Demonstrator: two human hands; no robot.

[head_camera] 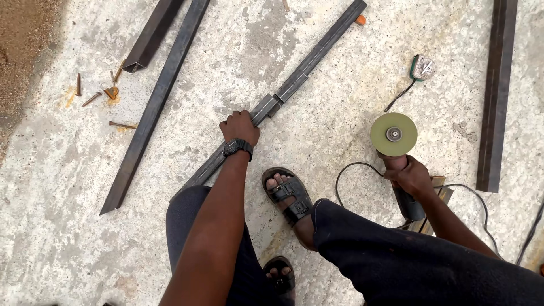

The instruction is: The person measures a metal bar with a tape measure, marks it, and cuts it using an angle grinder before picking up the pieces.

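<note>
Cutting stage, judging by grip: left hand [239, 127] clamped on steel tube [294, 79] lying mid-floor, right hand [409, 175] wrapped round grinder [396, 147] to the right, disc clear of metal; needs steady alignment.

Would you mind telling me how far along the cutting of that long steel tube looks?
Done: nothing clearly; whether the tube is cut through cannot be told. In hand: left hand grips the tube, right hand holds the angle grinder off to the side. Left: bringing disc to tube.
</note>
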